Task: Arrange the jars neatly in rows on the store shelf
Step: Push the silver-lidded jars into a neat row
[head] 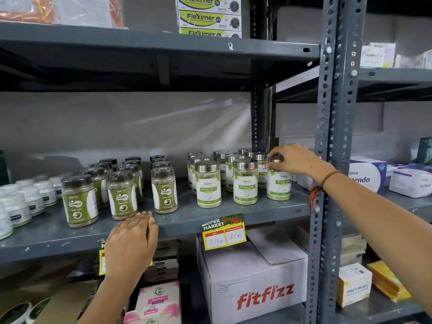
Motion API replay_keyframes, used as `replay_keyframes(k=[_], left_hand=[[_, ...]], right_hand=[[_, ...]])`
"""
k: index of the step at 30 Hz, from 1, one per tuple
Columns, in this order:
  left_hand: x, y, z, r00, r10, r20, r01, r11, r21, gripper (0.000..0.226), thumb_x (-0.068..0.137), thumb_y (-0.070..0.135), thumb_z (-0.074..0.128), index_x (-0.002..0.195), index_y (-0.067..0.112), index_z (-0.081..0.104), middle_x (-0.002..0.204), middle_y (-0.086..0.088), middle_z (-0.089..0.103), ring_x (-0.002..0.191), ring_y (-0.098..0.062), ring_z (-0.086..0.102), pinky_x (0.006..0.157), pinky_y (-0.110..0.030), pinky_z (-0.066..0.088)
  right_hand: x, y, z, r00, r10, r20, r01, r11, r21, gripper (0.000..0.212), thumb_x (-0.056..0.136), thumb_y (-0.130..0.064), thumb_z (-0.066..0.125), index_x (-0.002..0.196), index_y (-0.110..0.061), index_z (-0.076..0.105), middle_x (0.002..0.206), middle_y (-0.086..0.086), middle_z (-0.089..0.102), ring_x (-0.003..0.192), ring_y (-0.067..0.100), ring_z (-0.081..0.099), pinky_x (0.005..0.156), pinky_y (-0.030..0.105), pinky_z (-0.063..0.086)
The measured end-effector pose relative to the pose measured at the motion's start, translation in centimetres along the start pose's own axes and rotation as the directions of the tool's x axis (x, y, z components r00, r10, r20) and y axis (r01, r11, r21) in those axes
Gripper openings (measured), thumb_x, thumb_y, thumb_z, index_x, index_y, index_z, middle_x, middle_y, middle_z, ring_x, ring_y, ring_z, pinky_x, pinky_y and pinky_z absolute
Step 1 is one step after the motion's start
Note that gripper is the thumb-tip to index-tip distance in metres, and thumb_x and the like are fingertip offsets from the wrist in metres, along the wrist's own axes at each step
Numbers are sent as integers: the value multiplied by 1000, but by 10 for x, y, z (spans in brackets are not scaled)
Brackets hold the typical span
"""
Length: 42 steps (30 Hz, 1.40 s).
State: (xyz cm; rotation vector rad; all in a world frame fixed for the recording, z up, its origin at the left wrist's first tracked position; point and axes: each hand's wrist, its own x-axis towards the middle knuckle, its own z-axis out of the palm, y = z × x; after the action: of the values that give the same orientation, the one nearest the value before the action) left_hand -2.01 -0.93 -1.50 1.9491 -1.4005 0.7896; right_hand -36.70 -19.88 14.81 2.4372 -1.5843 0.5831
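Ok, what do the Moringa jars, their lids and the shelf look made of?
Moringa jars: clear glass or hard plastic, can't tell which; green powder shows above and below the paper label. Lids: brushed metal by the silver sheen, possibly metallised plastic. Shelf: grey painted steel, with slotted angle uprights and chipped paint. Right hand grips the rightmost jar's lid.

Soft even indoor light, diagonal glare streaks on back wall (163,118); dim under shelves, wide-angle bending at edges
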Motion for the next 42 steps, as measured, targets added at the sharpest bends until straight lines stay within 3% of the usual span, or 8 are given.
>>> replay_keyframes(k=[2,5,8,12,14,21,37,42], left_hand=[[0,0,-1,1000,1,-5,-1,1000,0,45,92,32,39,97,6,76,100,-8,75,95,-24,69,87,-41,51],[0,1,-1,1000,4,-12,-4,1000,-4,44,92,31,40,97,6,76,99,-8,75,95,-24,70,87,-41,51],[0,0,1,1000,-3,-15,3,1000,-4,45,92,32,39,97,7,76,100,-9,75,95,-24,69,88,-41,51],[1,-2,4,1000,-3,-15,3,1000,-7,47,93,33,37,98,7,76,101,-9,74,96,-25,69,88,-41,50],[1,-2,4,1000,-4,-13,4,1000,-10,47,93,33,37,98,7,76,101,-8,74,97,-24,69,89,-41,50],[0,-2,3,1000,0,-20,0,1000,-7,43,92,31,41,98,7,76,100,-9,75,94,-24,70,87,-40,50],[0,-1,4,999,-1,-32,1,1000,-5,44,91,32,40,98,8,76,101,-8,75,94,-24,70,87,-41,51],[0,-2,4,999,-17,-40,16,1000,-15,43,91,32,40,98,9,76,102,-7,74,95,-23,69,87,-40,50]], right_hand=[[0,0,0,1000,-15,-5,15,1000,-22,60,86,-62,58,132,-24,58,117,12,66,104,31,63,88,41,52],[-1,-9,0,988,-52,-143,50,999,-18,66,91,-66,42,137,-21,54,119,15,64,107,35,63,88,46,53],[-2,-28,0,963,-139,-233,155,986,53,81,86,-78,30,136,-21,56,126,9,66,111,28,64,92,47,53],[-3,-52,-1,970,-212,-121,221,973,66,85,79,-83,37,130,-20,62,107,2,72,91,16,67,86,39,54],[-2,-58,2,975,-213,-62,216,976,28,81,77,-81,46,129,-21,62,112,3,72,100,22,66,96,43,50],[2,-57,4,974,-222,-41,226,965,134,64,78,-61,69,130,-23,63,122,1,70,110,20,65,95,37,51],[3,-51,9,978,-210,-19,208,945,251,62,78,-54,74,131,-25,62,125,1,68,112,17,64,97,39,52],[1,-57,8,973,-222,-55,229,953,199,71,77,-63,69,136,-23,58,131,1,65,117,21,62,95,35,50]])
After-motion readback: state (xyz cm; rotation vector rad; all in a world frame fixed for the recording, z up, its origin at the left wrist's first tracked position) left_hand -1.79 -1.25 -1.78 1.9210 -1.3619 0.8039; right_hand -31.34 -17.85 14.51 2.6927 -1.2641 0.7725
